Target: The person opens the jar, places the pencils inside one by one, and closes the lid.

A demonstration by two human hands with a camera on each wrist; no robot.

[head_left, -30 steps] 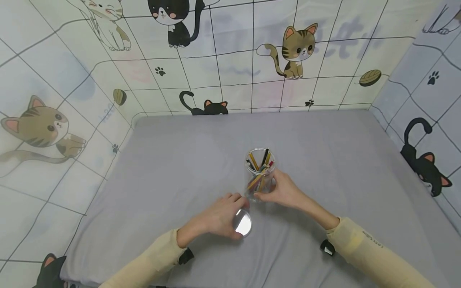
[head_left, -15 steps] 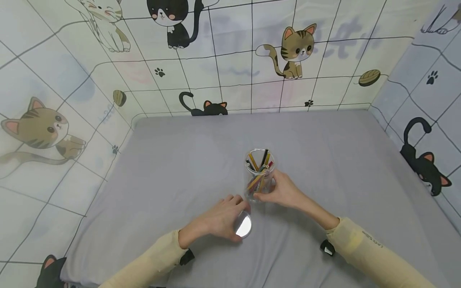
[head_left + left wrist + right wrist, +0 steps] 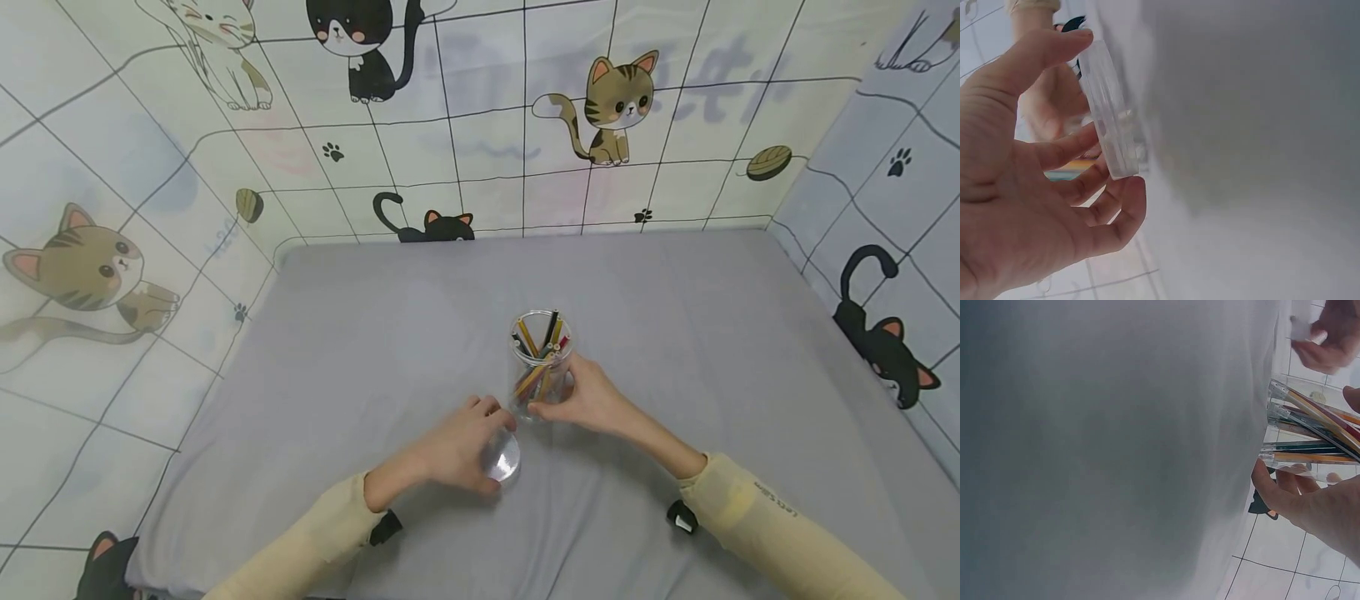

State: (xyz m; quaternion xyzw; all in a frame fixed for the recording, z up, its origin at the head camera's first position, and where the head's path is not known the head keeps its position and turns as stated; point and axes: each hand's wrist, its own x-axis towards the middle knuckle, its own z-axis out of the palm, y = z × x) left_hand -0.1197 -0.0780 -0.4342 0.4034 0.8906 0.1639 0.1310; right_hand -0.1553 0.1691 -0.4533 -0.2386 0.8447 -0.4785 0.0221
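Observation:
A clear jar (image 3: 523, 398) stands upright on the grey cloth, with several colored pencils (image 3: 534, 379) leaning inside it. My right hand (image 3: 592, 396) holds the jar low on its right side, thumb in front and fingers behind. Just to the left and nearer, my left hand (image 3: 461, 450) grips a round clear lid (image 3: 502, 458) by its rim. In the left wrist view the lid (image 3: 1110, 112) is seen edge-on, pinched between thumb and fingers, close to the cloth. The right wrist view shows pencils (image 3: 1316, 422) inside the jar, with right-hand fingers around its wall.
Grey cloth (image 3: 390, 333) covers the table. Fabric walls printed with cats (image 3: 622, 108) and grid lines rise at the back and both sides. A black wrist strap (image 3: 682, 517) shows beneath the right sleeve, another black piece (image 3: 386, 528) under the left.
My left hand has shifted slightly up and left with the lid, whose bright reflection has dimmed as it tilts. The jar and my right hand have stayed in place.

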